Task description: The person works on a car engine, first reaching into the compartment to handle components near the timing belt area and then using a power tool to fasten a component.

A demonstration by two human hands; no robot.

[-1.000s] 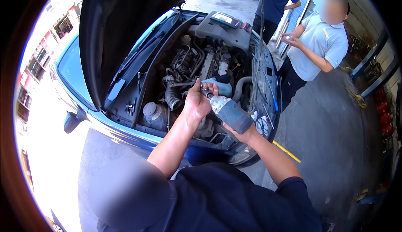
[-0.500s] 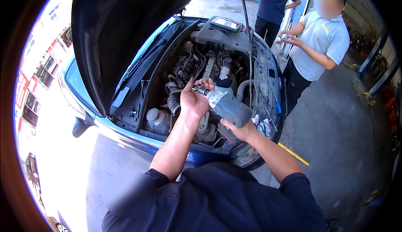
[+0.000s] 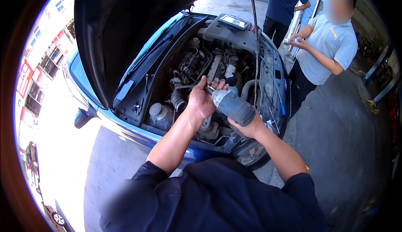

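Observation:
My right hand (image 3: 248,127) grips the handle of a grey power impact wrench (image 3: 234,107), held nearly level above the engine bay. At its front end my left hand (image 3: 201,101), palm up with fingers curled, holds a metal socket (image 3: 210,89) on the tool's nose. Below and beyond them are the dark engine (image 3: 194,64), a corrugated intake hose (image 3: 178,100) and a capped plastic reservoir (image 3: 160,114). The raised hood (image 3: 111,27) shades the left side.
A tablet-like device (image 3: 234,22) lies on a grey cover at the engine's far end. A person in a light shirt (image 3: 324,52), at right, handles a small object; another in navy (image 3: 284,3) stands behind. The hood's prop rod and lift posts (image 3: 381,94) are also in view.
The view has shifted slightly, and both my hands still hold the wrench, with small adjustments of my left fingers at its nose. The light-shirted person's hands have moved slightly.

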